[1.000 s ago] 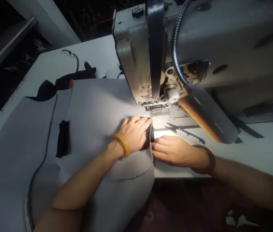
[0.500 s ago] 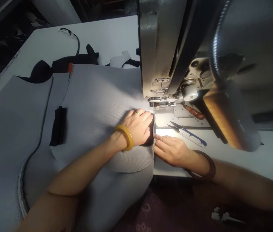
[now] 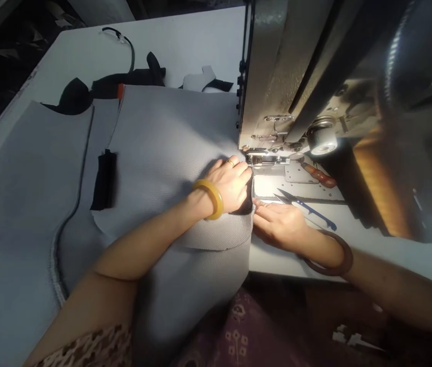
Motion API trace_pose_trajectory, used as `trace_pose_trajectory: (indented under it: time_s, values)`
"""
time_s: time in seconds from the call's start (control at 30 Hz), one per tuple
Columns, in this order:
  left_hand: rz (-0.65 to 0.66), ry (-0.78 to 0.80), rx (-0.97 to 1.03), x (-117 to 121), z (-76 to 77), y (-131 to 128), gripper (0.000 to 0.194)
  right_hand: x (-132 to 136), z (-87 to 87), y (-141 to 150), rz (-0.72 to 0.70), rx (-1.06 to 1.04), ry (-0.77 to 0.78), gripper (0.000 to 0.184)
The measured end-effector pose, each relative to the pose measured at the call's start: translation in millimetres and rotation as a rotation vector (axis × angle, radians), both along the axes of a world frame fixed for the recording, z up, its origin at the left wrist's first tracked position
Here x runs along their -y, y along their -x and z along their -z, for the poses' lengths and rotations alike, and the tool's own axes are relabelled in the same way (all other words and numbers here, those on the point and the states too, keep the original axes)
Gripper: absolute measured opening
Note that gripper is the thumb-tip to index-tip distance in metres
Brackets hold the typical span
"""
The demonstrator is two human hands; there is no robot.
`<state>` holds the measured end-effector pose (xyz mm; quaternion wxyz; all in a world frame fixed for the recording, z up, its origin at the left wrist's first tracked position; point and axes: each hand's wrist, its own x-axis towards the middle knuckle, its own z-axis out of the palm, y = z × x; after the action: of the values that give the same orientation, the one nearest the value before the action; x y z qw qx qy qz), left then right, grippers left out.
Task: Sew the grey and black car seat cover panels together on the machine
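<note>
Grey mesh fabric (image 3: 162,132) lies in layers across the table, its right edge running under the presser foot (image 3: 264,159) of a sewing machine (image 3: 273,66). My left hand (image 3: 229,184) rests flat on the fabric just in front of the foot, over a black strip (image 3: 243,205) along the edge. A yellow bangle circles that wrist. My right hand (image 3: 280,221) pinches the fabric's right edge a little nearer to me, its fingertips partly hidden at the seam. Thread snips (image 3: 309,211) with a blue handle lie just beyond the right hand.
A tool with a reddish-brown handle (image 3: 319,176) lies by the needle plate. A lamp (image 3: 384,183) hangs at the right. Black fabric pieces (image 3: 128,81) and a white cut piece (image 3: 198,80) lie behind the grey fabric. Another black strip (image 3: 104,181) sits on the fabric at left.
The view has shifted, so the machine stands further right and the brown-handled tool has come into sight. Both hands keep their places on the fabric, which has fed slightly towards the foot.
</note>
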<state>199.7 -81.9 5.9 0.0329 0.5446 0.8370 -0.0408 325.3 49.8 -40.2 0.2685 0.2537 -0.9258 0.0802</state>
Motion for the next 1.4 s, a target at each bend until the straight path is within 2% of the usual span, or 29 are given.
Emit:
trace_pose_trajectory:
  time_s: [0.23,0.6,0.8,0.93,1.1,1.3,1.4]
  values:
    - [-0.017,0.015,-0.005,-1.1,-1.1,-1.0,0.033,4.2,-0.2,2.1,-0.055,-0.084,-0.076,0.024]
    - [0.041,0.000,-0.014,-6.6,4.5,11.6,0.034,-0.6,2.9,11.1,-0.026,-0.120,-0.139,0.024]
    - [0.114,0.046,-0.024,-0.2,6.1,-4.7,0.035,-1.5,5.8,7.0,-0.067,-0.102,-0.106,0.023]
    - [0.082,0.074,-0.059,-1.1,6.7,-17.1,0.035,-3.2,10.9,5.0,-0.075,-0.117,-0.049,0.019]
    - [0.008,0.101,-0.032,-6.9,5.7,-18.0,0.037,-3.5,16.6,4.5,-0.059,-0.115,-0.048,0.020]
    - [0.065,0.081,-0.048,-8.4,7.9,-13.9,0.036,-4.9,17.5,4.2,-0.049,-0.078,-0.077,0.021]
    - [0.036,0.127,-0.037,-12.3,7.7,-10.5,0.037,-6.9,16.3,8.5,-0.013,-0.080,-0.089,0.021]
